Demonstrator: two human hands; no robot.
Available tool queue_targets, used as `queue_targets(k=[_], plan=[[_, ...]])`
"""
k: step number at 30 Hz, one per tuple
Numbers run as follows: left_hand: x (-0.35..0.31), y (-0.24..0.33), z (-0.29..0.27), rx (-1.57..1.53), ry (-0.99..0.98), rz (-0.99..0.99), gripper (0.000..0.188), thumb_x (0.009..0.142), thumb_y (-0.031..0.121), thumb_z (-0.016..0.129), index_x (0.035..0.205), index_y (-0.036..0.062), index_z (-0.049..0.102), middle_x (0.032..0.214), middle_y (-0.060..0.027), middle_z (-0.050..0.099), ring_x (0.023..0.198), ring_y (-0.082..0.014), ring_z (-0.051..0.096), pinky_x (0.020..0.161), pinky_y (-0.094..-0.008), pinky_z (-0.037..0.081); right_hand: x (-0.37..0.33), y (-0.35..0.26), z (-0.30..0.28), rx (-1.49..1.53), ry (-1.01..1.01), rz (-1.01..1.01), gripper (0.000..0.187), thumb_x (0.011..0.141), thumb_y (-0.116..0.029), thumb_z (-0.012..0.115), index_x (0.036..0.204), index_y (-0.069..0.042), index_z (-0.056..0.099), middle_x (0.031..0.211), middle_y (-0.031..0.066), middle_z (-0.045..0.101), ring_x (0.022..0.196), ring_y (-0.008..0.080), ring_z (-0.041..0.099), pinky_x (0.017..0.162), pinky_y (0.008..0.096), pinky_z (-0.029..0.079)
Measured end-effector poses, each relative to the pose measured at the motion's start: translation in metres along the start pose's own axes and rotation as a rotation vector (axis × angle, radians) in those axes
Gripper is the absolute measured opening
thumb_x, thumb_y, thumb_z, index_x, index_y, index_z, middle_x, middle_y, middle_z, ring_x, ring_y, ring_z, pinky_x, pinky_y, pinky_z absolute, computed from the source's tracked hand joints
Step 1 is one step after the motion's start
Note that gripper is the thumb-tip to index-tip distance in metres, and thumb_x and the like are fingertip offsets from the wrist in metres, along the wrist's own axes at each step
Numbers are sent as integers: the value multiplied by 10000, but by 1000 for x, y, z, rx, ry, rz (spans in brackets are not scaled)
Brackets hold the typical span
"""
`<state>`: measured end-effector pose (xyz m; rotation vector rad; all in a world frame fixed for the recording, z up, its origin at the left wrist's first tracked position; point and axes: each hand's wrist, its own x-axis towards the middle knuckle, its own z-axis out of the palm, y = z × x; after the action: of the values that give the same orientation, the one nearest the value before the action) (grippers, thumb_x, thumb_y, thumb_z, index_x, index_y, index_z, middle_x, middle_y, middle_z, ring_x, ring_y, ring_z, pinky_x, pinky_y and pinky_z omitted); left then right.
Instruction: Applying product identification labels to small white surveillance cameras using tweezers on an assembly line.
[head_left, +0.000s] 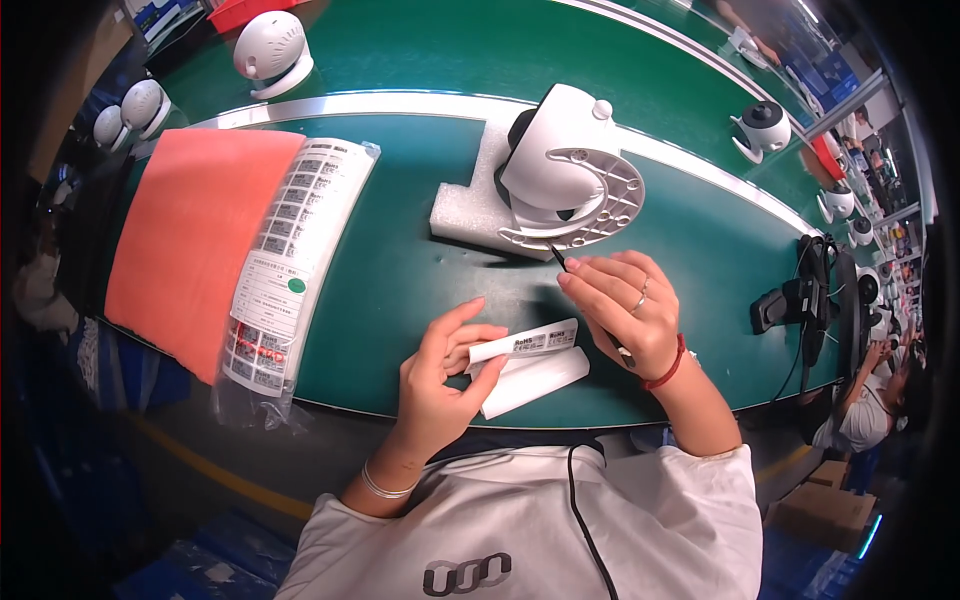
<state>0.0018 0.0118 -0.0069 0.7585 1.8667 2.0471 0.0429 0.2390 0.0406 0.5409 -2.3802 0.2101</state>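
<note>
Workbench [405, 225]: device [550, 150] on foam block [465, 212], centre; label strip [543, 345] in left hand [440, 368], nearer; bagged label sheets [300, 215], left; corded equipment [803, 298], right; conveyor [430, 50] behind

We see a red plastic bin [238, 12] cropped by the top edge, a slim black tool [557, 256] partly hidden by the red-braceleted right hand [628, 308], and 1 white-shirted co-worker [858, 424] blurred.

Orange sheet [200, 240] at left, red bin [243, 12] at top; cardboard box [822, 510] at lower right
</note>
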Motion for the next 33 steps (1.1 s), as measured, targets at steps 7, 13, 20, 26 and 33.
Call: queue_targets(k=[7, 13, 20, 26, 33], plan=[[-1, -1, -1, 2, -1, 15, 544, 827, -90, 656, 1319, -10, 438, 1055, -155, 672, 947, -188, 676, 781, -278, 565, -16, 0, 11, 405, 182, 462, 247, 746, 29, 737, 989, 8, 694, 947, 119, 706, 831, 205, 668, 770, 309, 507], [-2, 1, -1, 13, -14, 7, 531, 829, -77, 662, 1311, -11, 449, 1053, -150, 674, 951, -179, 672, 791, -276, 560, -25, -7, 14, 656, 260, 718, 265, 753, 53, 719, 1016, 32, 696, 929, 132, 712, 788, 191, 668, 738, 271, 500], [-1, 2, 1, -21, -3, 0, 502, 828, -73, 666, 1289, -12, 478, 1059, -151, 673, 957, -181, 672, 796, -279, 561, 1, -13, 14, 48, 156, 95, 287, 629, 15, 766, 906, -9, 694, 895, 108, 694, 792, 249, 670, 684, 319, 526], [-2, 5, -3, 16, -22, -41, 482, 808, -96, 674, 1254, -13, 510, 1046, -137, 676, 942, -139, 655, 807, -253, 540, 4, -19, -17, 843, 261, 652, 206, 839, -65, 542, 998, 41, 621, 1028, 175, 645, 868, 249, 627, 826, 357, 488], [-1, 3, -6, 40, -47, 15, 456, 823, -7, 675, 1253, 61, 538, 1065, -130, 679, 962, -217, 683, 816, -327, 573, 74, 39, -57, 166, -159, 500, 323, 798, -100, 717, 1099, -25, 627, 626, 39, 411, 543, 115, 402, 511, 246, 326]])
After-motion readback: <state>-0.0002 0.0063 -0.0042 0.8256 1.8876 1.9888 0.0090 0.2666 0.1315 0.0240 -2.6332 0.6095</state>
